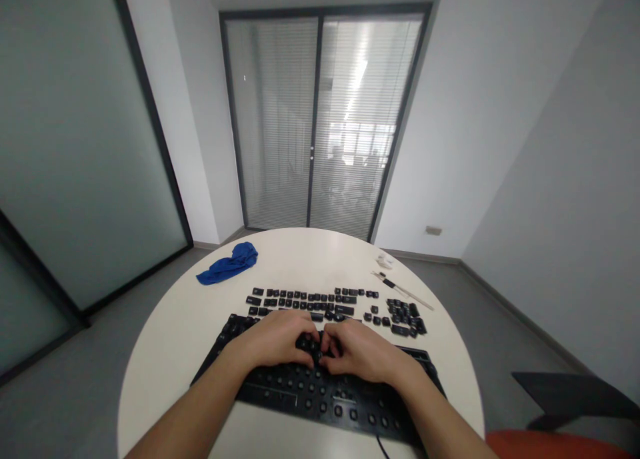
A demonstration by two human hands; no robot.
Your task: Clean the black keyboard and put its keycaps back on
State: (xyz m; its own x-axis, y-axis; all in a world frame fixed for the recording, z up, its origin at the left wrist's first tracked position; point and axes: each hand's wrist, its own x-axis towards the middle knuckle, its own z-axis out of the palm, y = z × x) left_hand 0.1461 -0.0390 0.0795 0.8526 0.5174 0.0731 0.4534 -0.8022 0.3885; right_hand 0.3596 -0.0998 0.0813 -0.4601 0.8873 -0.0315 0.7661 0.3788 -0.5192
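A black keyboard (280,393) lies slightly turned on the round table, its lower rows bare of keycaps, showing small round stems. Over its middle, my left hand (280,339) has its thumb and fingers curled in, with a few black keycaps (307,344) showing beside them. Close against it, my right hand (363,352) is pinched at the same spot. What the fingertips hold, if anything, is hidden. Beyond the keyboard, loose keycaps (300,297) stand in rows. To their right sits a denser cluster of keycaps (404,315).
A blue cloth (229,264) lies crumpled at the table's far left. At the far right are a thin stick-like tool (405,291) and a small white crumpled item (385,262). A cable (383,447) leaves the keyboard's near side. A red-seated chair (545,444) stands right of the table (150,379).
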